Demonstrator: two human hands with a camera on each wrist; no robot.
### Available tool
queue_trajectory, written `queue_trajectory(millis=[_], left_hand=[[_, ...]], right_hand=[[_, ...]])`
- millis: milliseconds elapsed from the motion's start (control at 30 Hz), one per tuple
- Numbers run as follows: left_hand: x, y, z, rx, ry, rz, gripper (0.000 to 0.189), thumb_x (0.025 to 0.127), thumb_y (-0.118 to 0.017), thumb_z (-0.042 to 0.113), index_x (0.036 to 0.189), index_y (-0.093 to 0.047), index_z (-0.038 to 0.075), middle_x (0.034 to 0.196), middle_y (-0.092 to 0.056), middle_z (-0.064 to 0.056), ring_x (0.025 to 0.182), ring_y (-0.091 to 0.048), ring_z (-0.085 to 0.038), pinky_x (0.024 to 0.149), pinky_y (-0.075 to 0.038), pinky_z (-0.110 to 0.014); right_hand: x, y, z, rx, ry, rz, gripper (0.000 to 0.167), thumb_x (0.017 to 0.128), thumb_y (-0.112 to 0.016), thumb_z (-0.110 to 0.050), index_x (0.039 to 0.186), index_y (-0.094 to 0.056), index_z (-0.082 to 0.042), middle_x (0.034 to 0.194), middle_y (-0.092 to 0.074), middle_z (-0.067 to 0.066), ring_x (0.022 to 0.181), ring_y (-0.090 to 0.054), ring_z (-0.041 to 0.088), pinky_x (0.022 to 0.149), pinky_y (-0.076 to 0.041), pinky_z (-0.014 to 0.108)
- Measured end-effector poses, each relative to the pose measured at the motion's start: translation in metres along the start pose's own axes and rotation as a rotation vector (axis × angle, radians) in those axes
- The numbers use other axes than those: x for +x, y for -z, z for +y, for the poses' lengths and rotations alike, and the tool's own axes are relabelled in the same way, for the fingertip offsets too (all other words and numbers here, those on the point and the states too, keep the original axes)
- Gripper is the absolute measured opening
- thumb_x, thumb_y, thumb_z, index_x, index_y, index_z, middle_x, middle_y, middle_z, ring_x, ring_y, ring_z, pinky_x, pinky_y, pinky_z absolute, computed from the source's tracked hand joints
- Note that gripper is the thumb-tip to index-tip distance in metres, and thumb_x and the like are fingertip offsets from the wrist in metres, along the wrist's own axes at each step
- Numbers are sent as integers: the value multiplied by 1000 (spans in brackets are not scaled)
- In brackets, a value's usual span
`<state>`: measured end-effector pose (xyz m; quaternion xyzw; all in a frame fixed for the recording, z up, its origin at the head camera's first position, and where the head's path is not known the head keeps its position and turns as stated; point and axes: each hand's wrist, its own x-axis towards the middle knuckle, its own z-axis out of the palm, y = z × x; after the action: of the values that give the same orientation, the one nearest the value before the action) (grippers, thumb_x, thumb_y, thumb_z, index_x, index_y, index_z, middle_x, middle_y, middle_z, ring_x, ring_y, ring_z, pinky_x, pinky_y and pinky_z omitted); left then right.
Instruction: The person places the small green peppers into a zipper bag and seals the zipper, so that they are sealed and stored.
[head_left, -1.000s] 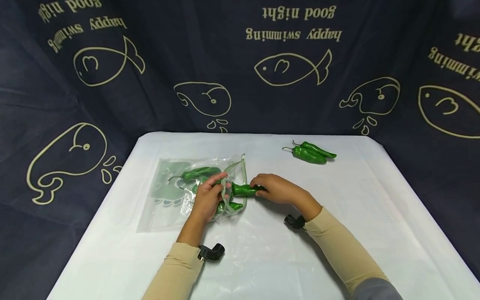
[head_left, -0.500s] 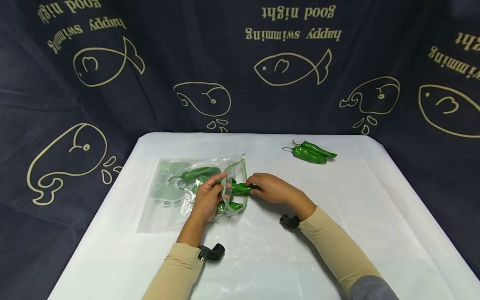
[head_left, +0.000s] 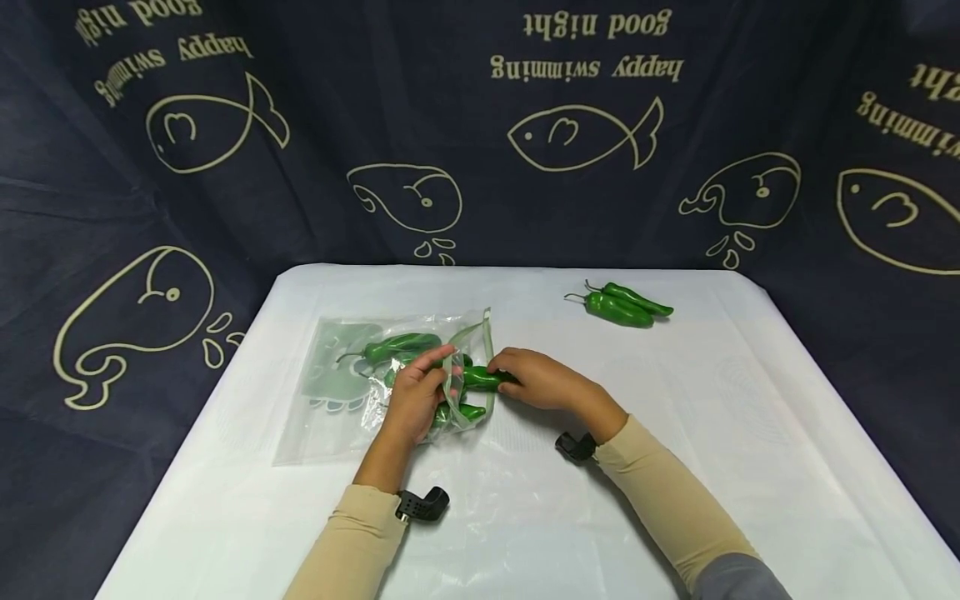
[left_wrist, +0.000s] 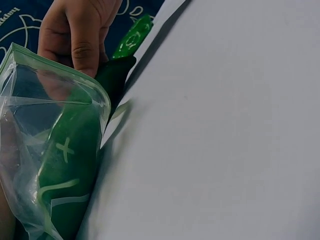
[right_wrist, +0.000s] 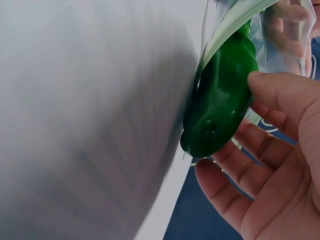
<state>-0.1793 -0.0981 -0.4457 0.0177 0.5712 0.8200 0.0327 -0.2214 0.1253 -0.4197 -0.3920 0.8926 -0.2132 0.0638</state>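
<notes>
A clear zip bag [head_left: 296,446] with a green rim lies on the table, its mouth facing right. Several green peppers [head_left: 401,347] show through the plastic. My left hand [head_left: 408,404] grips the bag at its mouth, the rim lying over its fingers. At the opening, my right hand [head_left: 546,379] pinches a green pepper [head_left: 482,379] that is partly inside. In the right wrist view this pepper [right_wrist: 220,100] has its blunt end outside the rim, between thumb and fingers. The left wrist view shows another pepper [left_wrist: 72,160] behind the plastic. Part of the held pepper is hidden by the bag.
Two more green peppers [head_left: 618,308] lie side by side at the back right of the white table [head_left: 750,467]. A dark blue cloth [head_left: 480,217] with fish and whale drawings hangs behind the table. Each wrist carries a small black camera [head_left: 423,504].
My right hand has moved a little to the left, taking the pepper further into the bag's mouth. The left hand and the bag have stayed in place.
</notes>
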Motion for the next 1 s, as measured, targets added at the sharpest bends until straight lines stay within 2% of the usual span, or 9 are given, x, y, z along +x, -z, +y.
queue_trajectory(millis=[233,633,1000], left_hand=[[1,1,-1,11,2,-4,43,97,-45,-7,140,-51,-6,146,-45,-11,96,-64,-11,62,-55,-20],[0,1,1,20,3,-15,44,97,-44,-6,140,-50,-7,147,-44,-12,97,-64,-11,63,-55,-20],[0,1,2,24,11,-16,43,97,-45,-6,140,-52,-4,147,-43,-11,97,-64,-11,63,-55,-20]], right_hand=[[0,-1,2,12,-6,-21,29,95,-65,-9,125,-63,-6,117,-62,4,99,-58,14,86,-51,35],[-4,3,6,27,-33,-120,52,91,-65,1,141,-53,-9,132,-56,12,118,-55,24,99,-48,42],[-5,4,7,-4,-4,-121,56,91,-60,6,144,-51,-11,126,-57,12,112,-57,23,94,-50,41]])
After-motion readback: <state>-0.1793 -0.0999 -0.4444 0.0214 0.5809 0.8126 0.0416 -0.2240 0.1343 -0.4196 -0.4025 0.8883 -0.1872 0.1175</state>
